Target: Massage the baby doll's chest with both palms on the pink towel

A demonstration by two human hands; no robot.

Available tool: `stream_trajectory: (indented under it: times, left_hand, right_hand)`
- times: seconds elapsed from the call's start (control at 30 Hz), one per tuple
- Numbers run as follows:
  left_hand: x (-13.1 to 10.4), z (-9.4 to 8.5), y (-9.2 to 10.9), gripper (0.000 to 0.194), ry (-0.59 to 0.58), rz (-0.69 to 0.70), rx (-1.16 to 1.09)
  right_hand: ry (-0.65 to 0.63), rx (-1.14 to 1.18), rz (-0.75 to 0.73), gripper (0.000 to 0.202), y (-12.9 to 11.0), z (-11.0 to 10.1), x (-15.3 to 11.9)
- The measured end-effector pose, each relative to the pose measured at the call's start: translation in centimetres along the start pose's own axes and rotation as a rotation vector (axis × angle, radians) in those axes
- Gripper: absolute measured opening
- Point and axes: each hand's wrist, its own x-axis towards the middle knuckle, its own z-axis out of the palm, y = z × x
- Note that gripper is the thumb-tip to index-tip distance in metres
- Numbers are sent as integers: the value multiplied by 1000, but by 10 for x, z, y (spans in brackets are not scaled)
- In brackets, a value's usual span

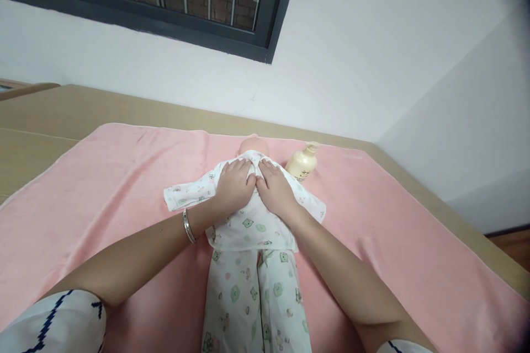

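Note:
A doll [254,146] lies on a pink cloth [165,160], its head toward the wall. It wears a white printed top [252,229] with both sleeves spread outward, and matching trousers [236,292]. My left hand [235,185] rests flat on the left side of the upper chest, a silver bangle on the wrist. On the right side of the chest lies my right hand [275,187], its fingers stretched toward the doll's neck. The two thumbs are close together near the middle of the top.
A pale yellow bottle [302,162] leans over on the cloth, just right of the doll's head. Behind the wooden surface [144,106] rises a white wall [331,66] with a dark-framed window [265,47].

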Motion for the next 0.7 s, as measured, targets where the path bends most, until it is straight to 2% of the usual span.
stream_trajectory:
  times: [0.7]
  left_hand:
    - [-1,-1,3,45,-8,-14,0]
  right_hand:
    - [-9,-4,-3,56,1,-1,1]
